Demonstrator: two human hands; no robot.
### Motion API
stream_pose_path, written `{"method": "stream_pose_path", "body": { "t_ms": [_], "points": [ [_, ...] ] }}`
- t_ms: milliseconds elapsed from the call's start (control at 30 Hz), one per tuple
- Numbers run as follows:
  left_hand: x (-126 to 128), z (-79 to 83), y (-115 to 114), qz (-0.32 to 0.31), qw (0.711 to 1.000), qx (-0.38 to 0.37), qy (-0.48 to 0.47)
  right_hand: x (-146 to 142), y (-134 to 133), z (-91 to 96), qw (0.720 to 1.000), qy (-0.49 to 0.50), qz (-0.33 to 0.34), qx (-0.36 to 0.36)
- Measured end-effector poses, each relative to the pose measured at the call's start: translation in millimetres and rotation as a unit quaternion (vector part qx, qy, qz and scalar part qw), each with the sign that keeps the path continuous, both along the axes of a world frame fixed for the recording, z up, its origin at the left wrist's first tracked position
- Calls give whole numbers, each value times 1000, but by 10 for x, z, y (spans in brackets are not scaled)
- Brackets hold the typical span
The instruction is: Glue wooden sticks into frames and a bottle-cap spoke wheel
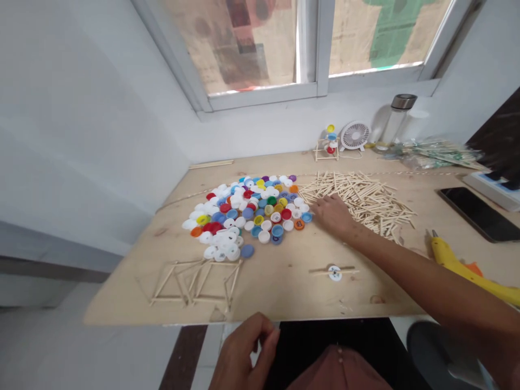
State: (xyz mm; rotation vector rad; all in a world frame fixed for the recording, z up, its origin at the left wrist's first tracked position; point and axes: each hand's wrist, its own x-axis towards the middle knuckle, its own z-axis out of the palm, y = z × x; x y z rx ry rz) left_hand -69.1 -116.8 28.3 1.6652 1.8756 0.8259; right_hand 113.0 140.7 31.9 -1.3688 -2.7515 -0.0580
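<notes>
My right hand (333,214) reaches over the table at the left edge of a heap of short wooden sticks (365,197), beside the bottle caps. Its fingers bend downward and are blurred, so what is under them does not show. Near the table's front edge, my left hand (248,351) is curled, thumb close to the index finger, nothing visible in it. Many coloured and white bottle caps (247,213) are piled left of the sticks. A white disc (335,272) with a stick across it lies in front of my right forearm. Two joined stick frames (209,298) stand at the front left.
A yellow glue gun (459,268) and a black phone (483,214) lie on the right. Along the back are a small stick frame with stacked caps (327,149), a white fan (355,135), a bottle (396,122) and bagged sticks (434,153). A window (264,95) is behind.
</notes>
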Motion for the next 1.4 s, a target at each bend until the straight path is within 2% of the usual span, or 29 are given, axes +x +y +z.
{"method": "stream_pose_path", "body": {
  "t_ms": [200, 300, 433, 467, 600, 733, 800, 900, 1000, 1200, 1400],
  "points": [
    [173, 95, 329, -51, 996, -29, -64, 198, -123, 45, 991, 116, -58, -33],
    [276, 123, 459, -51, 992, -38, -106, 327, -181, 88, 972, 203, -89, -71],
    [349, 77, 551, -47, 984, -30, -167, 544, -382, 198, 937, 309, -83, -137],
    [354, 48, 561, -46, 982, -29, -182, 600, -460, 225, 919, 348, -81, -165],
    [354, -70, 567, -51, 968, -37, -241, 774, -804, 270, 755, 548, -119, -340],
    [360, -125, 557, -56, 961, -37, -267, 828, -1049, 226, 615, 629, -209, -427],
    [365, -139, 551, -60, 960, -29, -273, 833, -1111, 193, 562, 663, -219, -443],
    [369, -144, 540, -69, 957, -20, -282, 845, -1163, 157, 514, 701, -217, -443],
    [379, -114, 540, -76, 955, -13, -286, 865, -1207, 146, 491, 715, -234, -440],
    [477, -21, 580, -35, 966, -19, -257, 827, -1357, 141, 489, 721, -245, -425],
    [682, -11, 598, -88, 951, -64, -288, 636, -1600, 93, 463, 751, -262, -391]
  ]
}}
